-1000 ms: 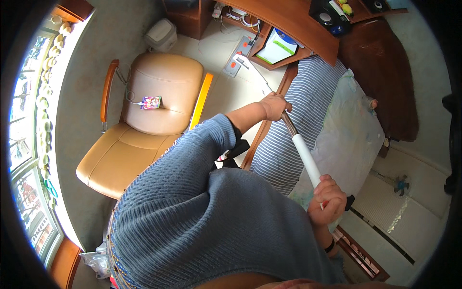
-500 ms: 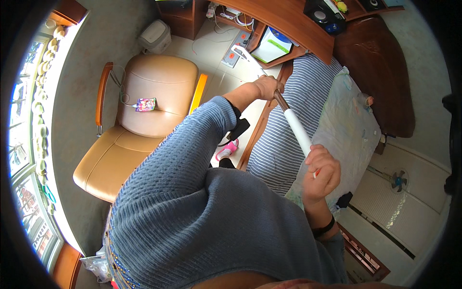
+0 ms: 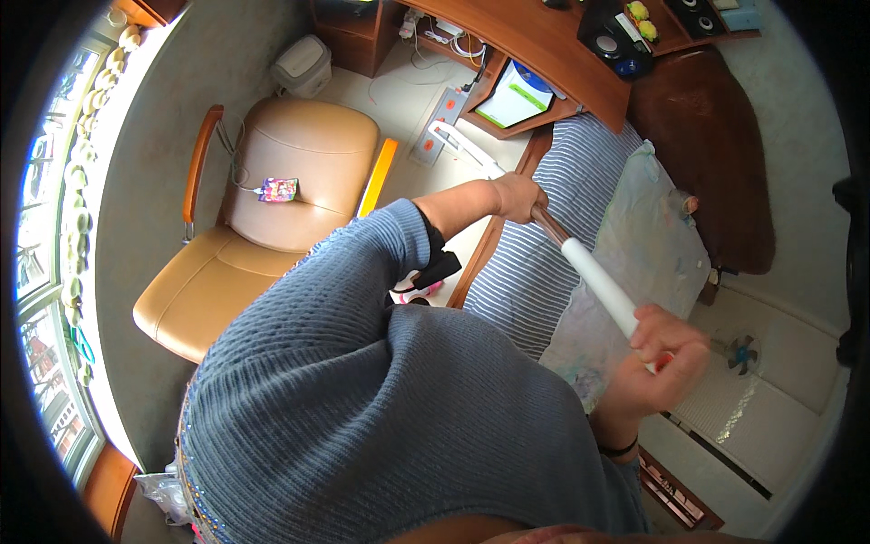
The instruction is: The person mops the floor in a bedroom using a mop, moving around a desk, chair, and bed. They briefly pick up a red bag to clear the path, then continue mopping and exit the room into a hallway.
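Note:
A long pole (image 3: 600,286), white with a brown section and a narrow white loop-like frame (image 3: 453,140) at its far end, slants across in front of me. My left hand (image 3: 518,197) is closed around it by the brown section, arm stretched forward. Near the pole's close end, my right hand (image 3: 666,358) grips the white handle, where a bit of red shows. The frame end hovers over or touches the floor (image 3: 403,95) near a grey power strip (image 3: 439,127); which of the two, I cannot tell.
On the left stands a tan armchair (image 3: 299,172) with a small colourful packet (image 3: 278,189) on it. A bed with a striped sheet (image 3: 530,263) lies to the right, below a wooden desk (image 3: 535,45). Behind the chair is a white bin (image 3: 303,66).
My right hand has moved right and toward me with the handle. My left hand has shifted slightly right and nearer, and the pole's frame end has come closer too.

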Available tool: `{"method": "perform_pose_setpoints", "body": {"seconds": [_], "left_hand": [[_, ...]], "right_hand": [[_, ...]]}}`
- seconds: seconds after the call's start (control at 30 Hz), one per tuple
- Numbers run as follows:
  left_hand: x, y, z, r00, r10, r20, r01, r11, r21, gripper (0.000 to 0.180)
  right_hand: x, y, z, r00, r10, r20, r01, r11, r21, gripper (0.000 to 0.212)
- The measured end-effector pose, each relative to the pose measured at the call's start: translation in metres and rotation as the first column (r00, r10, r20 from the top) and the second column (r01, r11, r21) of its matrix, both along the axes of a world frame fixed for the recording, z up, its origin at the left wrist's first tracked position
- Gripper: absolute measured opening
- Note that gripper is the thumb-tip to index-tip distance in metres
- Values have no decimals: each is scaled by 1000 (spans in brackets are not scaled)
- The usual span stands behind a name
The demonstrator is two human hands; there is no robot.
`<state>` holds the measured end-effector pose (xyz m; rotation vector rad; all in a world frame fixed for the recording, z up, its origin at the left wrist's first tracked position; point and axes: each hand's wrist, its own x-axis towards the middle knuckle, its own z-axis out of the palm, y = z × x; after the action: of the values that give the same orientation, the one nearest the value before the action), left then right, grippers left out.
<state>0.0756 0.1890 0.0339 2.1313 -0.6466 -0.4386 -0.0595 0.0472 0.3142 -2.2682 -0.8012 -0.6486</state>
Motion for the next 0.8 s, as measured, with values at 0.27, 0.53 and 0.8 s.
{"method": "perform_pose_setpoints", "body": {"seconds": [0.27, 0.53, 0.8], "left_hand": [[-48, -16, 41, 981, 157, 111, -141, 980, -140, 18], [5, -11, 18, 970, 173, 169, -153, 981, -123, 20], [51, 12, -19, 907, 367, 206, -309, 913, -267, 17]], "right_hand": [[-3, -15, 55, 965, 147, -217, -38, 897, 441, 30], [15, -20, 29, 992, 96, -78, -79, 978, 195, 32], [60, 10, -6, 916, 209, -342, -101, 947, 306, 36]]}}
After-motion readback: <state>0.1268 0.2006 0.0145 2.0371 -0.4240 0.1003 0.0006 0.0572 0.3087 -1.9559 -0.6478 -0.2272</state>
